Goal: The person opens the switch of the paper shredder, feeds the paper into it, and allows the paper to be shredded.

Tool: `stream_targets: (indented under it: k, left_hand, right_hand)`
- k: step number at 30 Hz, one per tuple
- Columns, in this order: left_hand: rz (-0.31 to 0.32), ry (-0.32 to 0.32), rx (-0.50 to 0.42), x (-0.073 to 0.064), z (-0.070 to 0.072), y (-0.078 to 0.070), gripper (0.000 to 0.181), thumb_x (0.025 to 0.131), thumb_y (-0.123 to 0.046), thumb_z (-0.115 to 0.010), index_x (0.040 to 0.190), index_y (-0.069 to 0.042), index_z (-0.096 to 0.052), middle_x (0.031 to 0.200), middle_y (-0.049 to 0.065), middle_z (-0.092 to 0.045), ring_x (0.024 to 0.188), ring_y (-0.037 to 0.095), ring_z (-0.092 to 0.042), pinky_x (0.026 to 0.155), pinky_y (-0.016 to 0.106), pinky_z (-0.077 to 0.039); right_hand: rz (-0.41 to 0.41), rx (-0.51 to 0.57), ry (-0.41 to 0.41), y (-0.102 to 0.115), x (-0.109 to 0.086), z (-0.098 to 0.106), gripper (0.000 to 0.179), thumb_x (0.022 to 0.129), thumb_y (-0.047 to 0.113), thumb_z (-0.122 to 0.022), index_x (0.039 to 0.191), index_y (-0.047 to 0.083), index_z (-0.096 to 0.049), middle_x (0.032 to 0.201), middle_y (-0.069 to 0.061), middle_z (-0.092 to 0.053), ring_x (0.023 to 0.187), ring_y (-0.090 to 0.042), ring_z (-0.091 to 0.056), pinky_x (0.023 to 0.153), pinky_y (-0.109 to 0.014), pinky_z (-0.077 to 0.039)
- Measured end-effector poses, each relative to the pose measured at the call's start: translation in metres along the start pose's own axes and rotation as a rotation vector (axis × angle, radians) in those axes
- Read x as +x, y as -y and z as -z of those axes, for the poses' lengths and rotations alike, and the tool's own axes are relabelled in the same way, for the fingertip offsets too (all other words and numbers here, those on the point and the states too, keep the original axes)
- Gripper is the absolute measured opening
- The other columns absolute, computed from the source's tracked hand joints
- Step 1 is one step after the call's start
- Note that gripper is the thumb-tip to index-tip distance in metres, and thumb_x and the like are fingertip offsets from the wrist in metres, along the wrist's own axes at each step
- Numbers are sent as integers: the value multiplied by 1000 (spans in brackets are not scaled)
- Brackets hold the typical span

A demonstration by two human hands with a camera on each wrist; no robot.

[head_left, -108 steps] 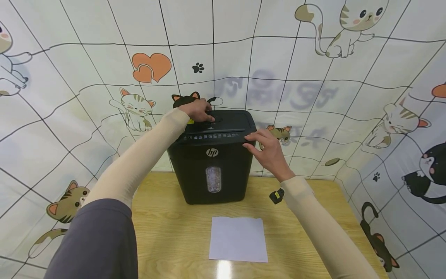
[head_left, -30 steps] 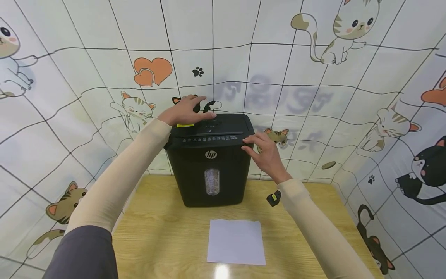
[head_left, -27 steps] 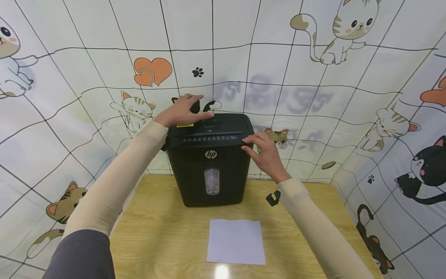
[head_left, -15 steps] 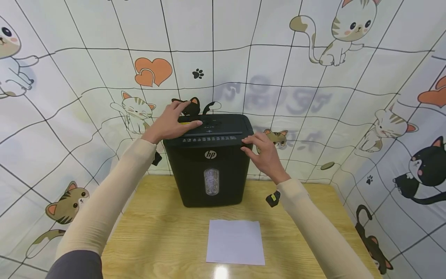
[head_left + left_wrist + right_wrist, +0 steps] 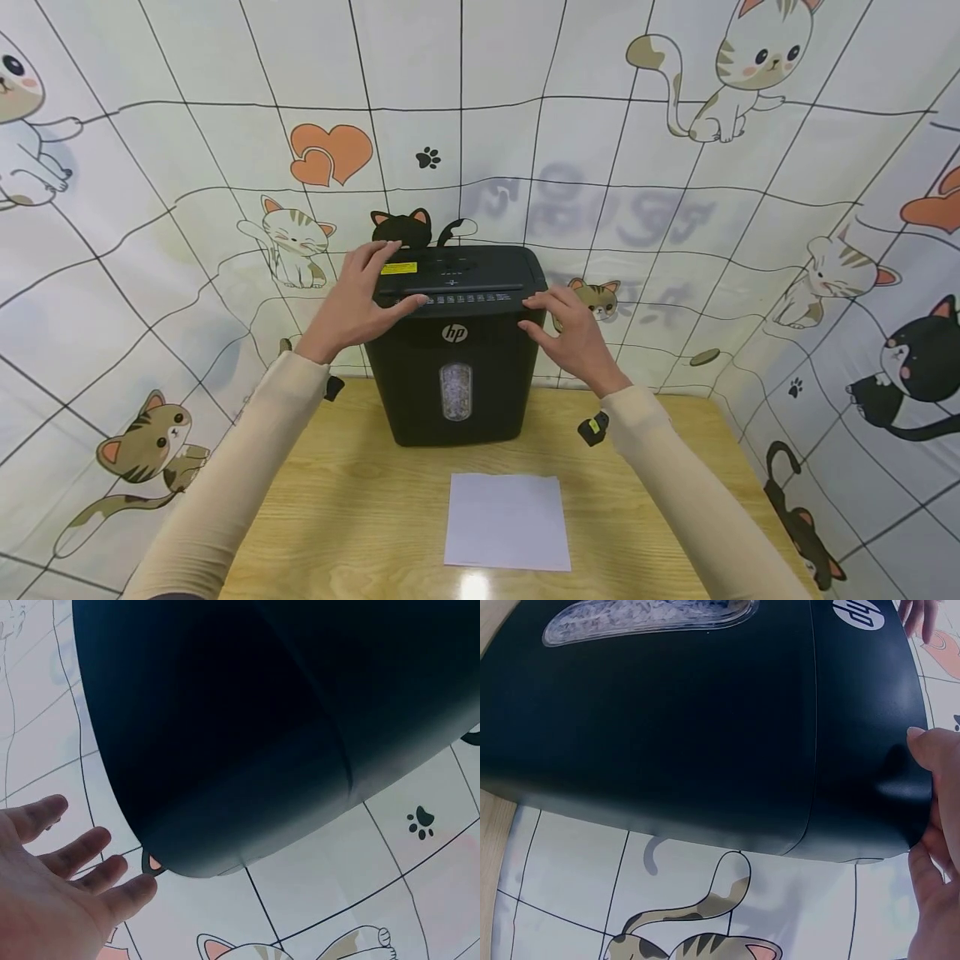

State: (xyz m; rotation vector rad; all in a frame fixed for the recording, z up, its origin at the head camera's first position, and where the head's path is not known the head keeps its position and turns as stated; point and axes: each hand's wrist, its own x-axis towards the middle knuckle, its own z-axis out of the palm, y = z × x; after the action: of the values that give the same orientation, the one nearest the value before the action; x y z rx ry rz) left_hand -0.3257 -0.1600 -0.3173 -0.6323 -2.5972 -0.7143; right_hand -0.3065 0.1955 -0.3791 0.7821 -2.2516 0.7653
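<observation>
A black paper shredder (image 5: 495,367) with an hp logo and a small window showing paper shreds stands upright on the table. My left hand (image 5: 355,302) is at the left of its top, fingers and thumb spread apart, near a yellow label (image 5: 399,268). In the left wrist view, the fingers (image 5: 82,851) are spread beside the dark body, holding nothing. My right hand (image 5: 573,337) holds the right front corner of the top. The right wrist view shows its thumb (image 5: 932,748) at the upper edge and fingers bent around the corner.
White paper (image 5: 507,522) lies on the wooden table (image 5: 360,517) in front of the shredder. A white sheet wall (image 5: 585,133) printed with cats and grid lines stands close behind and along both sides. Small black devices (image 5: 593,428) are strapped at both wrists.
My left hand has drawn back from the middle of the shredder's top toward its left front edge, uncovering the yellow label. My right hand stays at the right corner. Shredder and paper stay in place.
</observation>
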Motion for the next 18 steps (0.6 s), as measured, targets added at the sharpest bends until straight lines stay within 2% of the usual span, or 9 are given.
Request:
stream_targets:
  k: [5,9,13,18]
  left_hand:
    - [-52,-52,-3,-15,-6,-1,95,85,-64,-73,162,-27,-30,167,5,-26,155,27,-23,117,59,-36]
    - [-57,-78,-4,-26,-12,0,98,83,-63,-76,162,-28,-30,168,6,-24,156,28,-21,117,60,-35]
    - [-37,-92,-1,-37,-16,3,99,82,-63,-77,162,-28,-30,168,8,-24,157,30,-19,115,64,-36]
    - [21,-101,2,-54,-22,10,103,80,-64,-78,163,-32,-26,170,8,-18,156,30,-17,113,66,-36]
  right_hand:
    - [-6,-12,11,2,0,1,33,93,22,-78,122,8,-71,121,-8,-65,122,-27,-59,105,-46,-49]
    - [-27,-18,36,5,-2,6,37,93,25,-77,125,8,-69,127,-8,-64,125,-27,-58,107,-47,-49]
    - [-54,-26,66,6,-7,9,44,93,30,-78,131,11,-67,139,-9,-61,134,-29,-53,114,-50,-43]
    - [-95,-29,97,5,-14,14,57,91,36,-79,141,14,-60,153,-7,-52,144,-30,-43,118,-55,-36]
